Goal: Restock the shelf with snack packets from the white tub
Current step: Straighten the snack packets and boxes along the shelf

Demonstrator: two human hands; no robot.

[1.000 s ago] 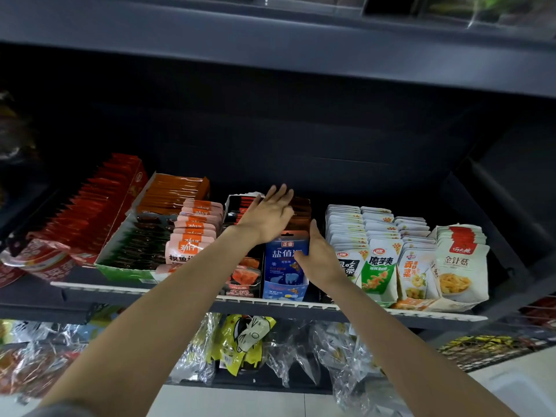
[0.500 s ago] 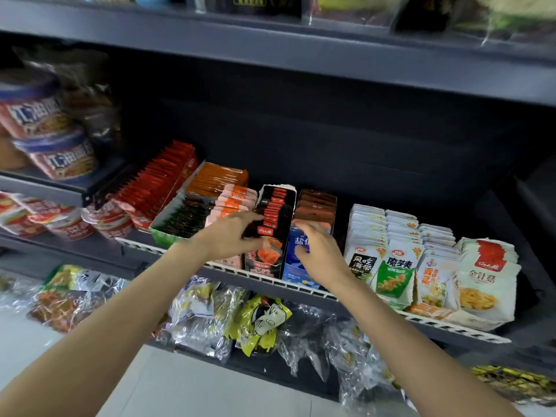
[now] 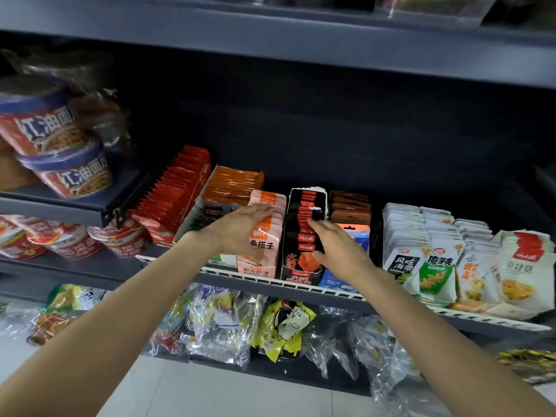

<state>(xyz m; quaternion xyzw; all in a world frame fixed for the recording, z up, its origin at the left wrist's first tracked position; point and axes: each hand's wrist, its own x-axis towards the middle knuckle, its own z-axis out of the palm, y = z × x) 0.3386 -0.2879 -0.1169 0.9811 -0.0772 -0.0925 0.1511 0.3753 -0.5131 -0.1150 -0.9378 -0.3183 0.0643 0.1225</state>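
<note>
My left hand lies flat, fingers straight and together, on top of the pink packets that stand in a row in their pink display box, just left of the black display box at the front of the shelf. My right hand is on the right side of that black box, fingers reaching in among the black-and-red snack packets filed upright inside it; they look curled against the packets, but I cannot tell whether they pinch one or only press on the row. Under my right wrist, just right of the black box, sits a blue box, with dark brown packets behind it. Farther right of the black box stand rows of white pouches with green, yellow and red fronts. Left of the black box, beyond the pink row, are orange packets, then a long row of red packets. Well to the left, noodle cups sit stacked on a neighbouring shelf. Below the black box, clear-wrapped bags and a yellow bag fill the lower shelf. The white tub is out of view.
</note>
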